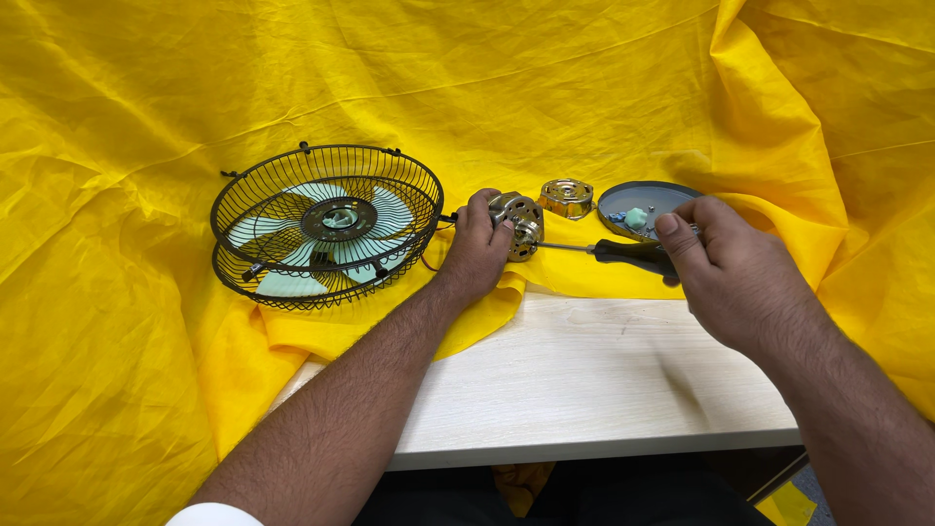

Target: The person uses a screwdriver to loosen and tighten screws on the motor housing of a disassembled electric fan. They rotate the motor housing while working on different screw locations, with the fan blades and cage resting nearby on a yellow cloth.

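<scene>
From the head camera, everything can be placed against the fan motor [517, 223], a small metal drum with round vent holes that sits on the yellow cloth [146, 370] just beyond the far edge of the pale wooden table [584, 380].

The left hand [477, 248] is wrapped around the near-left side of the motor, fingers curled over its top and thumb beside it, so the grip is closed firmly on the housing. Its forearm runs in from the lower left, across the table's corner.

The screwdriver [609, 251] lies to the right of the motor with its long axis nearly level: the thin steel shaft points left and its tip meets the motor's right face, while the black handle trails off to the right. The right hand [726, 268] pinches that handle between thumb and forefinger, the other fingers folded around it; the wrist is bent and the forearm comes in from the lower right. The left hand is therefore the one on the motor itself, and the right stands apart from it along the tool's length.

Left of the motor rests the black wire fan cage [326, 224] with pale green blades inside. Behind and right of the motor sit a brass-coloured motor cap [567, 198] and a round grey tray [623, 203] holding small parts.
</scene>
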